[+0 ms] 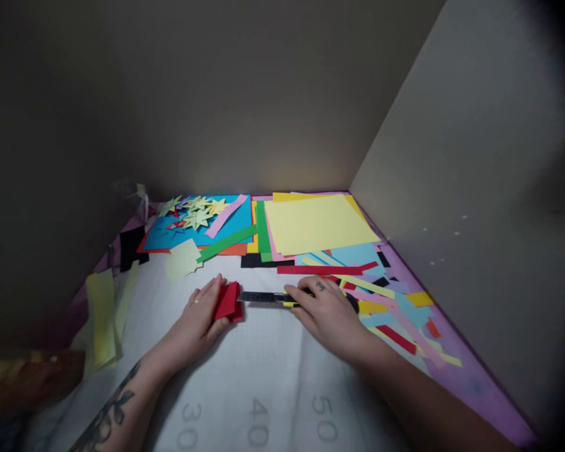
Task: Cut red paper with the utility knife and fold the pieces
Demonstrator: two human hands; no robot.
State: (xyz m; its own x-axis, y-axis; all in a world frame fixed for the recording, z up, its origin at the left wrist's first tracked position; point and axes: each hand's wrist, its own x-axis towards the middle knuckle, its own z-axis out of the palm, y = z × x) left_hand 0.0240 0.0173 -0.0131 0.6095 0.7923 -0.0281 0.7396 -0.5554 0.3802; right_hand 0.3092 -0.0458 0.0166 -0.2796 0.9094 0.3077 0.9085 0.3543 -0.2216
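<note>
A folded piece of red paper (226, 301) lies on the white surface, its right edge toward the middle. My left hand (202, 314) rests over its left side, fingers bent around it and the thumb at the lower edge. From the right, my right hand (322, 307) grips a black and yellow utility knife (263, 297) with its dark blade extended to the left. The blade's tip is at the red paper's right edge; whether it sits inside the fold is too small to tell.
Yellow sheets (320, 223) lie at the back right, paper stars (198, 216) on a blue sheet (238, 238) at the back left. Coloured strips (398, 339) are scattered at right, pale yellow pieces (102, 317) at left. Grey walls (452, 188) rise behind and at right.
</note>
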